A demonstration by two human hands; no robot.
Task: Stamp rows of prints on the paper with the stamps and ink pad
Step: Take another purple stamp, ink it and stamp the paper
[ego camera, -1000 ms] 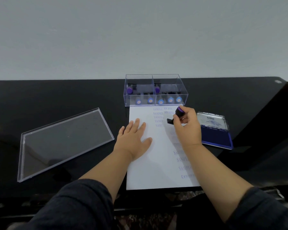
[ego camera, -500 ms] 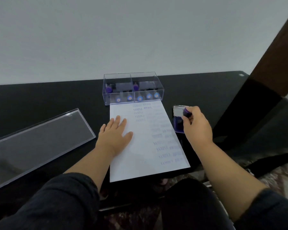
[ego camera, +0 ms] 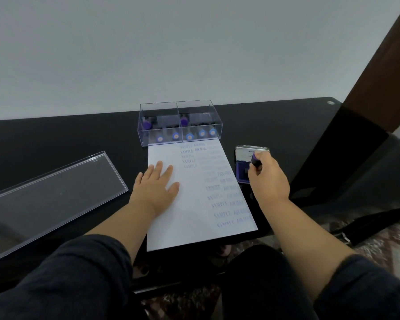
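Clear lid (ego camera: pixel 53 199) lies flat at the far left of the black table (ego camera: pixel 56 139), well apart from the paper. Left hand (ego camera: pixel 156 188) rests flat, fingers straight, on the left half of the paper (ego camera: pixel 194 227). Legible prints: "SAMPLE" and "AIR MAIL" in rows; others too blurred to read. The paper's far edge touches the clear stamp box (ego camera: pixel 179 122); its near edge overhangs the table front. Right hand (ego camera: pixel 267 181) grips a purple-topped stamp (ego camera: pixel 255 159) down on the blue ink pad (ego camera: pixel 241 173), just beside the paper's right edge. Lid label begins "Artli", the rest hidden.
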